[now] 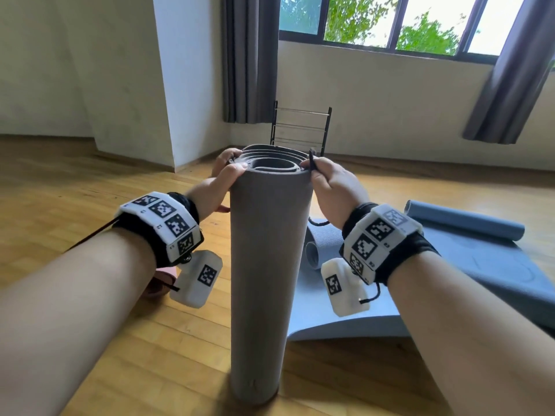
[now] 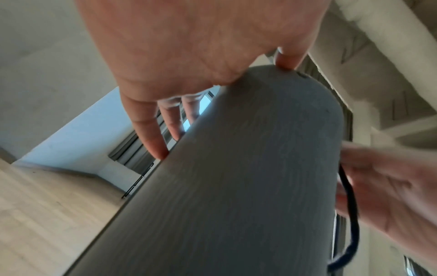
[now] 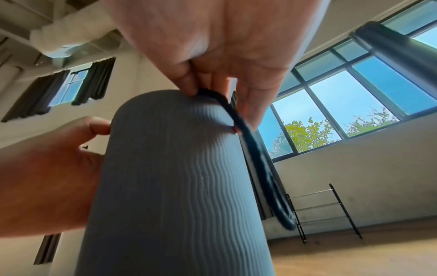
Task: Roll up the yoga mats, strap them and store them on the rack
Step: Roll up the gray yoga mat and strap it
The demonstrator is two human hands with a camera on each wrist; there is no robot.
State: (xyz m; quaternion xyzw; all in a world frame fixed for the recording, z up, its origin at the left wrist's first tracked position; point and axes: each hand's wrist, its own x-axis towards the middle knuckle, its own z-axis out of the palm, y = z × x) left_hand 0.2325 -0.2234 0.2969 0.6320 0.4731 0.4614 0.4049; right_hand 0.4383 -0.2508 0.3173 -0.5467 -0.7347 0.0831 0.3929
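Note:
A grey rolled yoga mat (image 1: 270,265) (image 2: 236,186) (image 3: 177,186) stands upright on the wooden floor in front of me. My left hand (image 1: 232,160) (image 2: 212,78) grips its top rim on the left, thumb on the near edge and fingers behind. At the top right rim, my right hand (image 1: 315,169) (image 3: 212,93) pinches a black strap (image 1: 312,159) (image 2: 352,214) (image 3: 260,164), whose loop hangs down beside the roll. The black rack (image 1: 300,127) (image 3: 331,211) with metal rungs stands against the far wall, behind the mat.
A blue-grey mat (image 1: 480,265) lies partly unrolled on the floor to the right, its ends curled. A pink mat (image 1: 159,280) shows under my left forearm. A white wall column (image 1: 135,85) juts out at the left. Wooden floor stretches towards the rack.

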